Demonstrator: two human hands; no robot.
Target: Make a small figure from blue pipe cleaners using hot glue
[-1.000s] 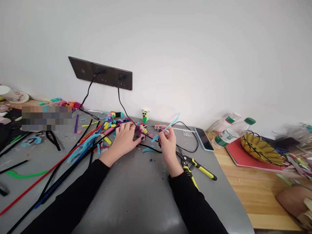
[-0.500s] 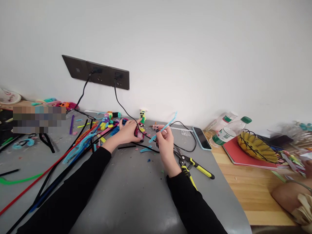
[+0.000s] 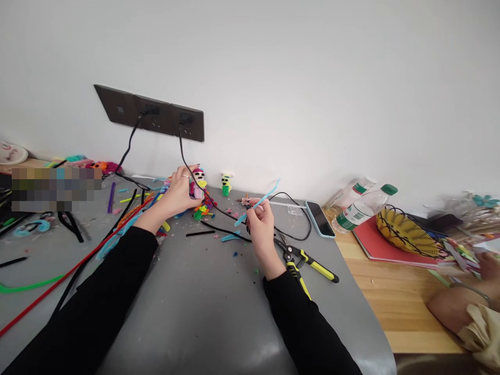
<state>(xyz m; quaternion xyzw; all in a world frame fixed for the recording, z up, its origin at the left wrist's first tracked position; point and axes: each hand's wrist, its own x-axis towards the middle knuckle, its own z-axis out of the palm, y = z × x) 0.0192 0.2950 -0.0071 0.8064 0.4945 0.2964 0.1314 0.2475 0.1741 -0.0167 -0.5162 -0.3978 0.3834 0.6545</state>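
My left hand (image 3: 180,191) is closed around a small pipe-cleaner doll (image 3: 199,176) with a dark-eyed face, a red top and a yellow piece below, near the wall. Just under it lies a heap of colourful fuzzy pieces (image 3: 203,211). My right hand (image 3: 261,221) pinches a light blue pipe cleaner (image 3: 267,194) that slants up to the right. Something dark also shows at those fingers, too small to name. Between the hands, a yellow and green pipe-cleaner figure (image 3: 225,185) stands against the wall. Pliers with yellow-black handles (image 3: 295,265) lie beside my right wrist.
Black cords (image 3: 183,161) run from the wall socket (image 3: 150,112) across the grey mat (image 3: 203,307). Loose pipe cleaners (image 3: 50,291) cover the left side. A phone (image 3: 320,219), bottles (image 3: 361,208) and a yellow basket (image 3: 408,234) are rightward. Another person's arm (image 3: 461,302) rests at far right.
My left hand has moved left and up, and the doll is now raised in it beside the cord. The right hand stays nearly still with the blue pipe cleaner. The view has shifted slightly.
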